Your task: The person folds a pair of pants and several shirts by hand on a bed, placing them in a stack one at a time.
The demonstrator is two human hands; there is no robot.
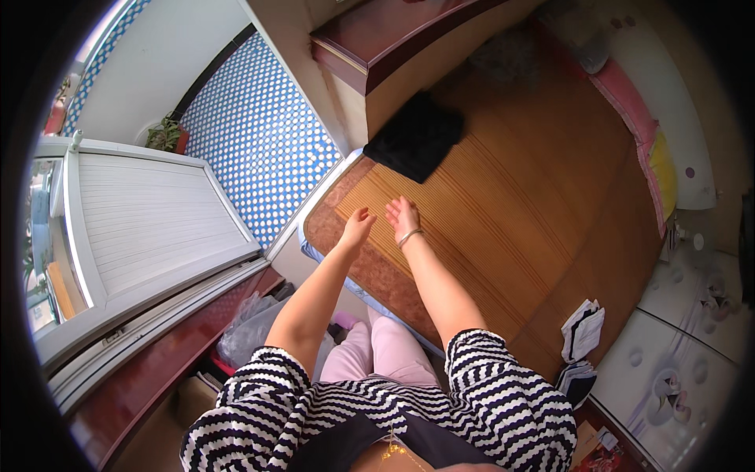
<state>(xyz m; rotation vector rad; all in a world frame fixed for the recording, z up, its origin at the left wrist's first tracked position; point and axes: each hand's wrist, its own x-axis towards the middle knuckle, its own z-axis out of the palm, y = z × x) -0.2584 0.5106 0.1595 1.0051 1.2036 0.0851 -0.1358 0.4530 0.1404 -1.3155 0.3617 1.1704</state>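
Over the near corner of a bed covered with a brown slatted mat [495,236], both my hands are held up side by side, a little apart. My left hand [358,227] is loosely curled with nothing visible in it. My right hand [403,218], with a bracelet at the wrist, has its palm turned towards the left hand and holds nothing. Just beyond them a folded black cloth [419,137] lies on the mat beside the wall. Folded white and dark cloths [581,333] lie at the mat's right edge.
A white door [159,218] stands at the left by blue dotted flooring [259,135] and a potted plant [164,135]. Plastic bags [250,330] are by my left leg. A dark red ledge [383,41] juts out above the bed. Pink and yellow bedding [634,118] lies along the far side.
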